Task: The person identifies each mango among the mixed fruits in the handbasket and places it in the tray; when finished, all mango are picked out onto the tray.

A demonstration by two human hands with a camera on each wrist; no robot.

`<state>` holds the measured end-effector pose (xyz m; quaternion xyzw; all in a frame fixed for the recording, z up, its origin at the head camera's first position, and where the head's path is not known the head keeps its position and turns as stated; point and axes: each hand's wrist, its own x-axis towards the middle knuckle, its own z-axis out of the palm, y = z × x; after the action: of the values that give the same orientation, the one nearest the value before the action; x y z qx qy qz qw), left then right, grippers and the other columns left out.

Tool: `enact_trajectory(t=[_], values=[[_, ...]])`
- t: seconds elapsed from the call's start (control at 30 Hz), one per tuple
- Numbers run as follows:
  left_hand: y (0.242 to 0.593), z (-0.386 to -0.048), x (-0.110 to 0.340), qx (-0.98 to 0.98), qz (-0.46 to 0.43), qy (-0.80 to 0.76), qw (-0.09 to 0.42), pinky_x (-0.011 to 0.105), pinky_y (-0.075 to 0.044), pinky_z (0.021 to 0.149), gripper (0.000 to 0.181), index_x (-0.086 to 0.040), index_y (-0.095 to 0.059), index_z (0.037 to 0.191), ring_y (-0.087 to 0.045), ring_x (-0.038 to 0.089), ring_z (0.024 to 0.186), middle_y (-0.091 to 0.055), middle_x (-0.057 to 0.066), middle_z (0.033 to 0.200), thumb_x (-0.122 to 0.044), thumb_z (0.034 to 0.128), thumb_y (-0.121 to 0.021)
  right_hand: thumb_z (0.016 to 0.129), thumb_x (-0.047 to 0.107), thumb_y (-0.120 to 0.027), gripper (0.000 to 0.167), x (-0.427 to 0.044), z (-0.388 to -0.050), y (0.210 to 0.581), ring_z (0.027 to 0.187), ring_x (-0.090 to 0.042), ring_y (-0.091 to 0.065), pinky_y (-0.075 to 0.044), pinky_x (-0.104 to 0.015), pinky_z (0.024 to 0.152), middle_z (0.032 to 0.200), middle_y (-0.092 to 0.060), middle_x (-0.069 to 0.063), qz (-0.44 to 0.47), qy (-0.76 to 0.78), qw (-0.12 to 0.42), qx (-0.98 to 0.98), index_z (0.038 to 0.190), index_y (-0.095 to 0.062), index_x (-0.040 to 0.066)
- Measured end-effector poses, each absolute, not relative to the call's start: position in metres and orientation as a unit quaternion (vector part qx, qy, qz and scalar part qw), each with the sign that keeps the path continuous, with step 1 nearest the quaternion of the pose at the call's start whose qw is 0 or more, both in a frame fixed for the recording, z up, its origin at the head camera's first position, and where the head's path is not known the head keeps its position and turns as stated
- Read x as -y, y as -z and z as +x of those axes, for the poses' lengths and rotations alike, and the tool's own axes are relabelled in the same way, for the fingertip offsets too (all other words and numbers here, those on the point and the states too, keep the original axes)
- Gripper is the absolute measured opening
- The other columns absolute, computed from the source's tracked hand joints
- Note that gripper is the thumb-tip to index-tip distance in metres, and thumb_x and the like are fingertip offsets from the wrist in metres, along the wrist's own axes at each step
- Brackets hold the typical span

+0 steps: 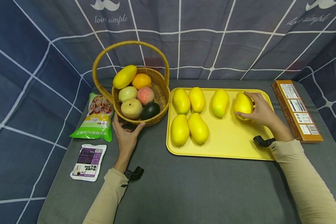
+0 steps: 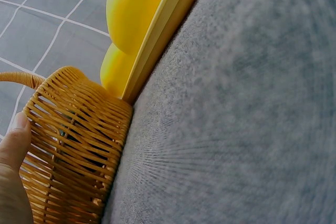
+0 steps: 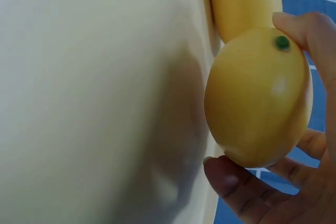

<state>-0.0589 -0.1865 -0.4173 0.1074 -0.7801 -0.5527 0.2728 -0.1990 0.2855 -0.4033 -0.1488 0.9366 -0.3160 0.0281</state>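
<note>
At the right part of the yellow tray, my right hand holds a yellow mango between thumb and fingers. The right wrist view shows the green stem end of this mango near the thumb. Several other mangoes lie on the tray's left and middle parts. My left hand rests against the front of a wicker basket, thumb and fingers spread. In the left wrist view the thumb touches the woven wall. Inside the basket are a mango, an orange, an avocado and other round fruits.
A green-and-white food bag stands left of the basket, with a white-and-purple pouch in front of it. To the tray's right lies a brown box. A checked curtain hangs behind the grey table.
</note>
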Motion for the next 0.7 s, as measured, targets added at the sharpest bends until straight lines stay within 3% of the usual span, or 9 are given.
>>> enact_trajectory(t=[0.4, 0.53, 0.7], values=[[0.4177, -0.0594, 0.1863, 0.782, 0.11, 0.552, 0.268, 0.05, -0.041, 0.076, 0.103, -0.001, -0.017, 0.155, -0.042, 0.045, 0.114, -0.028, 0.03, 0.145, -0.008, 0.0766, -0.083, 0.081, 0.037, -0.08, 0.1, -0.2868, -0.1981, 0.4072, 0.12, -0.046, -0.041, -0.037, -0.062, 0.095, 0.144, -0.032, -0.032, -0.14, 0.307, 0.076, -0.938, 0.156, -0.022, 0.005], [0.418, -0.0589, 0.1866, 0.782, 0.111, 0.553, 0.267, 0.05, -0.04, 0.076, 0.102, -0.001, -0.017, 0.155, -0.042, 0.046, 0.116, -0.028, 0.03, 0.145, -0.008, 0.0769, -0.083, 0.085, 0.042, -0.074, 0.101, -0.2866, -0.1993, 0.4056, 0.127, -0.048, -0.036, -0.032, -0.064, 0.102, 0.148, -0.028, -0.033, -0.14, 0.301, 0.112, -0.937, 0.158, -0.014, 0.007], [0.4174, -0.0586, 0.1859, 0.782, 0.111, 0.552, 0.268, 0.049, -0.04, 0.076, 0.102, -0.001, -0.017, 0.155, -0.041, 0.048, 0.116, -0.028, 0.032, 0.143, -0.009, 0.0768, -0.083, 0.087, 0.041, -0.073, 0.101, -0.2861, -0.199, 0.4042, 0.134, -0.05, -0.03, -0.026, -0.066, 0.106, 0.149, -0.026, -0.035, -0.146, 0.299, 0.119, -0.935, 0.157, -0.011, 0.004]])
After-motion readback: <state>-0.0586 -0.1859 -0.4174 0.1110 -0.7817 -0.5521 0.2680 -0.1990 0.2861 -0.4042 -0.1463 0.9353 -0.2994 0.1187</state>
